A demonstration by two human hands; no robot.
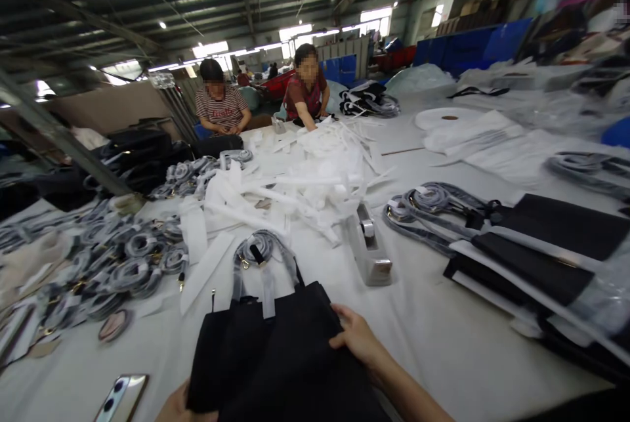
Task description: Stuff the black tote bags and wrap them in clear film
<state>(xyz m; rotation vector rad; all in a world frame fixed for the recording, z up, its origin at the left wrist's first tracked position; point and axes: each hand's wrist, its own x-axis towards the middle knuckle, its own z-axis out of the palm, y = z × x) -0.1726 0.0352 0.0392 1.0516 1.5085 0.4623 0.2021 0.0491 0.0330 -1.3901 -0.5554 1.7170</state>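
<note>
A black bag (275,350) lies on the white-covered table at the bottom centre, its wrapped handles and a coiled strap (260,248) stretching away from me. My right hand (355,337) grips the bag's right edge, thumb on top. At the lower left corner my left hand (184,409) holds the bag's other side, partly cut off by the frame. Beyond the bag stands a grey tape dispenser (371,254). A phone (121,399) rests to the left of my left hand.
Coiled wrapped straps (140,245) cover the left side. White foam strips (295,192) are heaped in the middle. Stacked black bags (546,245) and wrapped handles (428,202) lie at the right. Two people (221,104) (305,90) work across the table.
</note>
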